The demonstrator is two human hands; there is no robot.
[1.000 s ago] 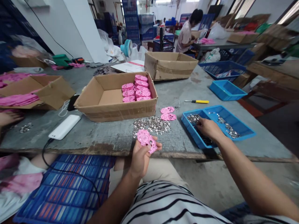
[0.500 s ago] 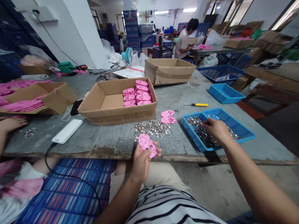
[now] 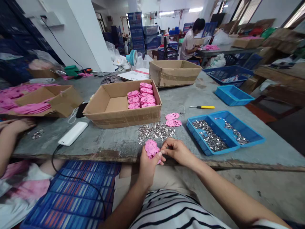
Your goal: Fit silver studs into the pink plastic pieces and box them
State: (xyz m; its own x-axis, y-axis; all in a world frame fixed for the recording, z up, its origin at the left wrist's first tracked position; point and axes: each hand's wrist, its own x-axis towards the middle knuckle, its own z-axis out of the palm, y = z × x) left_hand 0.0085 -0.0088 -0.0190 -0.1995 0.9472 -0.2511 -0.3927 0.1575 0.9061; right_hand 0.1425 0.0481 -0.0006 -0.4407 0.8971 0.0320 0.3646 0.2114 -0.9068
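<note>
My left hand (image 3: 148,165) grips a pink plastic piece (image 3: 152,148) with a scalloped edge, thumb across its lower right part. Pinched fingers of my right hand (image 3: 176,152) meet the piece's right edge; whatever lies between them is too small to make out. Just beyond is a spread of small shiny metal parts (image 3: 154,131) on the table. Two similar pink pieces (image 3: 173,123) lie past the right end of that spread. To the right, a divided blue tray (image 3: 252,140) has metal parts in both compartments.
A cardboard box (image 3: 124,118) with stacked pink pieces stands ahead, another box (image 3: 176,74) behind it. A yellow-handled tool (image 3: 206,107) and a smaller blue tray (image 3: 234,95) lie at right. A white power bank (image 3: 73,133) with a black cable sits left, near another person's hand (image 3: 21,125).
My right hand has left the blue tray and come left to the pink piece, fingers pinched. My left hand still holds the piece.
</note>
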